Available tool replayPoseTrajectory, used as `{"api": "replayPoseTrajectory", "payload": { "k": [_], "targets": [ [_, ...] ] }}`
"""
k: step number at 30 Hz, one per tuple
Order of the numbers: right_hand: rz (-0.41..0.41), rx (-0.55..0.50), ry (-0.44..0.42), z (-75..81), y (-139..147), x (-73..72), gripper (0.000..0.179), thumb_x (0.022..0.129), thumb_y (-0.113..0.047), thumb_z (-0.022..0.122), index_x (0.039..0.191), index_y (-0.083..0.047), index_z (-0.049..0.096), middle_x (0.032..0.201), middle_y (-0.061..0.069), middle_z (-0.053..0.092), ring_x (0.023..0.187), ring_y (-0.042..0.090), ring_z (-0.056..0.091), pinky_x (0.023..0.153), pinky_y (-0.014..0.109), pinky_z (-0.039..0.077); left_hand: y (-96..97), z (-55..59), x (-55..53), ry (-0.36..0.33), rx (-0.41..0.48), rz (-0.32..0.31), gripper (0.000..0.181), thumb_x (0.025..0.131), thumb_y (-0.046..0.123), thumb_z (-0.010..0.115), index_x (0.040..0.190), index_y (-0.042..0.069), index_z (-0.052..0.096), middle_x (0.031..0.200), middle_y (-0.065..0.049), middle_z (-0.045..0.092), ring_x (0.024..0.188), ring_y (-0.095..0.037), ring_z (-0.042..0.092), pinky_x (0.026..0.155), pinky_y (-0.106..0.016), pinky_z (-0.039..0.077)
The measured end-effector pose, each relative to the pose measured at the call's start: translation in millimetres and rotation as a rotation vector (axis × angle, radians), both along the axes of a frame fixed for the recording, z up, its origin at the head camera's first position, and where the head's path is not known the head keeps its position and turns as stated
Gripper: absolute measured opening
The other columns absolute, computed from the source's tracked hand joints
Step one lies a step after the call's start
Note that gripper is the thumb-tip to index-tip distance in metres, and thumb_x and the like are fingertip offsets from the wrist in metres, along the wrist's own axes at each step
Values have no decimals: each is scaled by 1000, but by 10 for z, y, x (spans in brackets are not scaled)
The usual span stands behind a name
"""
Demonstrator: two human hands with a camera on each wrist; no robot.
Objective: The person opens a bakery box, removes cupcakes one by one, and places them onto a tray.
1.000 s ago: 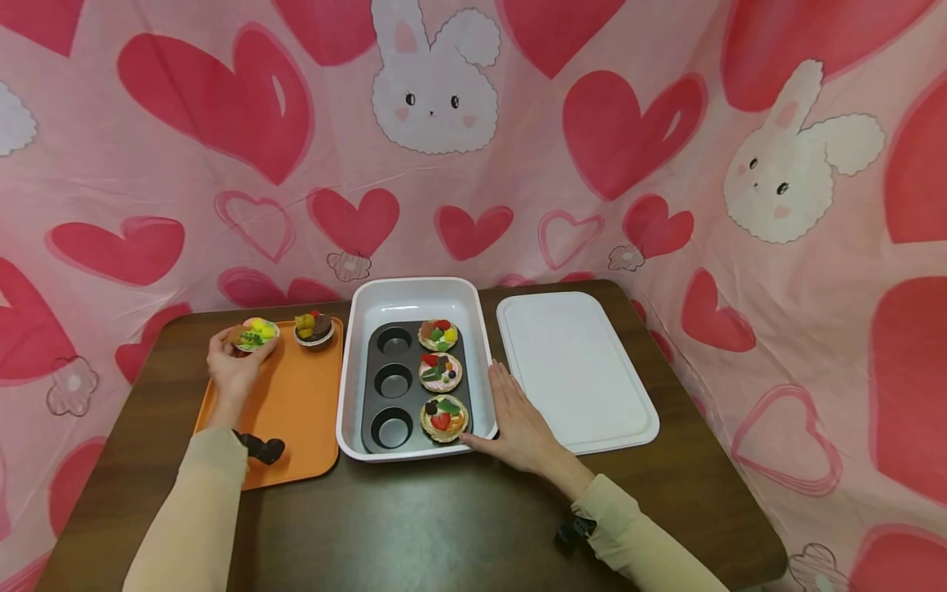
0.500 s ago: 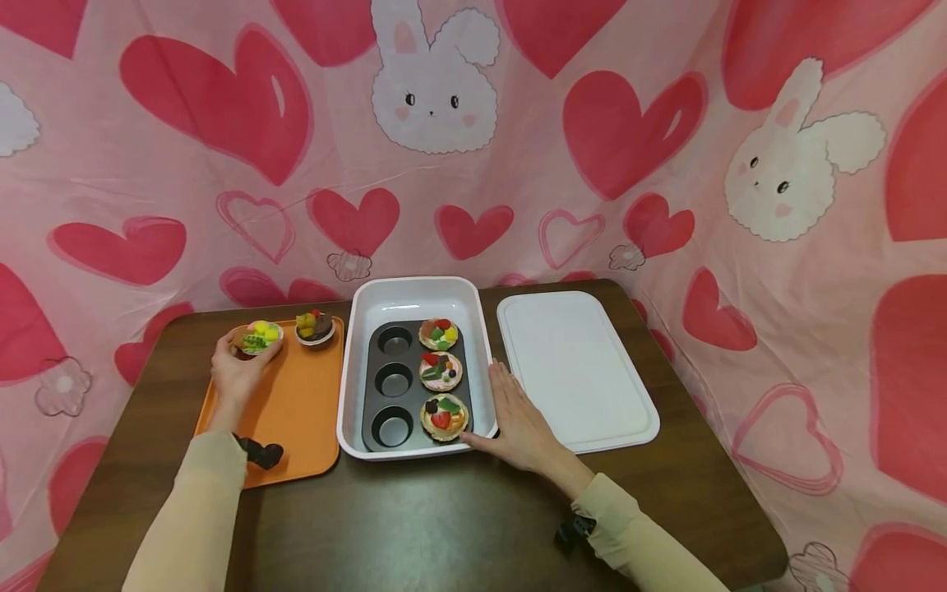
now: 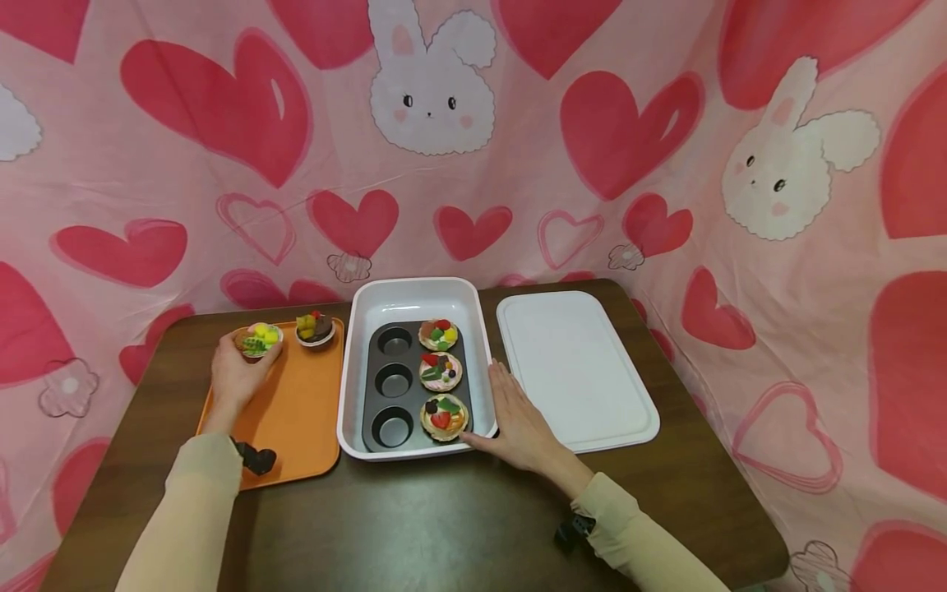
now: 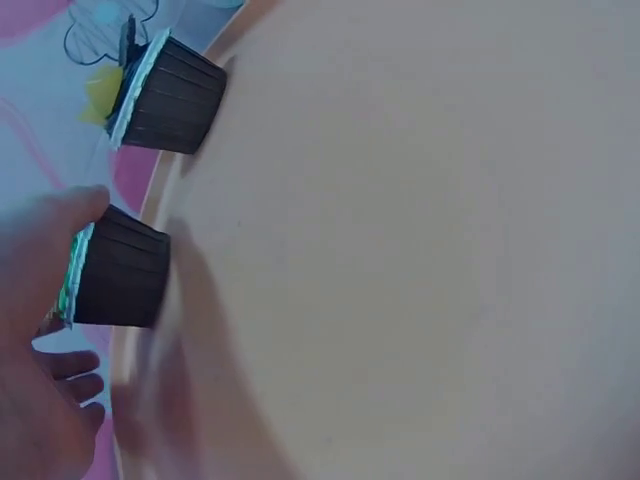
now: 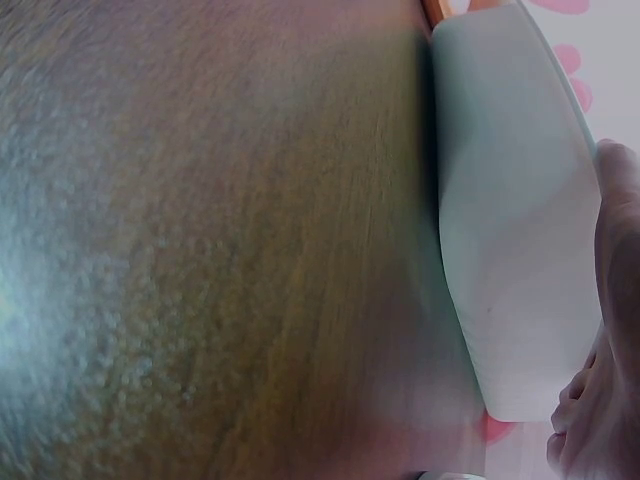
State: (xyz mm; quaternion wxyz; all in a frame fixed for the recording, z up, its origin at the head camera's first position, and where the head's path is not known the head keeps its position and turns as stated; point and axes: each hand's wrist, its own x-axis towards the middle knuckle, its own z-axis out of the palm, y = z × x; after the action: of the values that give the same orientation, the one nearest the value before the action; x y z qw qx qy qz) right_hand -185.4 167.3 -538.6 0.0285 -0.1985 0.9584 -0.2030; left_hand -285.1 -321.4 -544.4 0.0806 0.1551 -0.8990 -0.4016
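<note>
My left hand [image 3: 240, 374] grips a cupcake [image 3: 261, 338] with yellow and green toppings by its rim, low over the far left of an orange tray [image 3: 299, 411]. In the left wrist view the thumb lies at the rim of that cupcake's dark paper cup [image 4: 125, 270]. A second cupcake [image 3: 316, 329], chocolate-topped with yellow fruit, stands to its right on the same tray. My right hand [image 3: 521, 423], fingers straight, rests against the right front corner of a white deep tray [image 3: 414, 293]. Inside sits a dark muffin tin [image 3: 408, 400] with three fruit tarts [image 3: 441, 372] in its right column.
A flat white lid-like board [image 3: 580, 370] lies right of the deep tray on the brown wooden table [image 3: 414, 526]. Behind stands a pink cloth [image 3: 533, 148] with hearts and rabbits. The muffin tin's left column has three bare cups [image 3: 393, 381].
The left hand and its cupcake have shifted slightly right and down over the orange tray. The right hand stays at the deep tray's corner.
</note>
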Motion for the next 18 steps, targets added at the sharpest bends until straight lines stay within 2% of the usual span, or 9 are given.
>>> {"api": "replayPoseTrajectory", "payload": {
  "k": [2,4,9,13,18],
  "targets": [
    [3,3,2,-2,-3,-2,129,94,-75,68,176,-2,0,185,23,7,173,40,12,140,56,19,-5,14,-5,15,-65,-22,95,104,43,70,166,-11,22,162,-43,35,152,-60,33,133,-68,28],
    [6,3,6,-5,-3,-3,129,94,-75,68,176,-1,1,185,23,8,173,41,13,140,56,19,-2,42,-10,36,-115,-46,95,104,42,69,165,-13,21,165,-45,29,157,-62,26,135,-70,22],
    [0,-2,-2,-2,-3,3,129,94,-75,68,176,-2,0,186,22,7,174,40,12,140,56,19,67,162,-17,117,-140,-128,88,104,35,69,165,-11,25,172,-46,16,166,-62,6,137,-73,5],
    [-6,2,-11,1,-5,7,129,94,-76,68,176,-3,0,186,21,6,174,39,11,140,55,18,168,262,0,163,-151,-200,84,104,32,69,164,-11,30,174,-45,16,166,-63,4,136,-75,2],
    [-7,0,-4,3,-4,7,129,94,-76,69,176,-3,1,186,21,7,173,39,12,140,56,19,372,389,17,179,-212,-279,84,105,37,69,164,-12,34,177,-41,13,168,-59,3,137,-73,2]
  ]
}}
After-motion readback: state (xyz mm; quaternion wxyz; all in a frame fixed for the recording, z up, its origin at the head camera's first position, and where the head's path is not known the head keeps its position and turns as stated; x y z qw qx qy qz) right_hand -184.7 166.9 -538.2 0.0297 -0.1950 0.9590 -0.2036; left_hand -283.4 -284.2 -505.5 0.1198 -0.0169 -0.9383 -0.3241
